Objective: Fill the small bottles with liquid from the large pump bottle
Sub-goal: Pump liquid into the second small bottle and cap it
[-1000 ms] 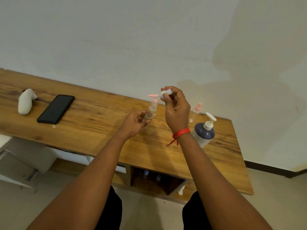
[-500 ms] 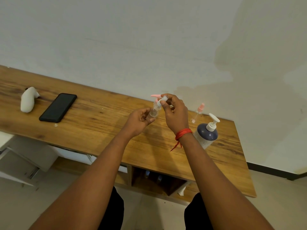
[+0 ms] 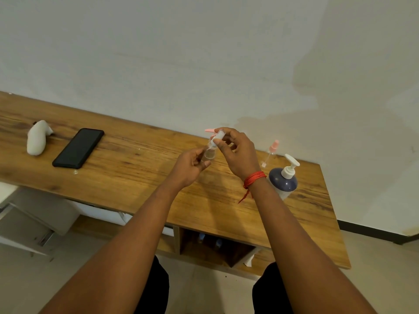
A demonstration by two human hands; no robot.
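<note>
One small bottle point(image 3: 208, 155) was gripped by the left hand point(image 3: 189, 167), its cap point(image 3: 219, 135) pinched by the right hand point(image 3: 238, 152); a second bottle point(image 3: 271, 151) was judged unfilled

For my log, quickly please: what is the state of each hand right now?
Left hand: grips the small clear bottle.
Right hand: pinches the white cap at that bottle's top.

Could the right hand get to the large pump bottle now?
Probably yes: the right hand is pinching the top of the small bottle, but the pump bottle stands beside its wrist, nothing between.
</note>
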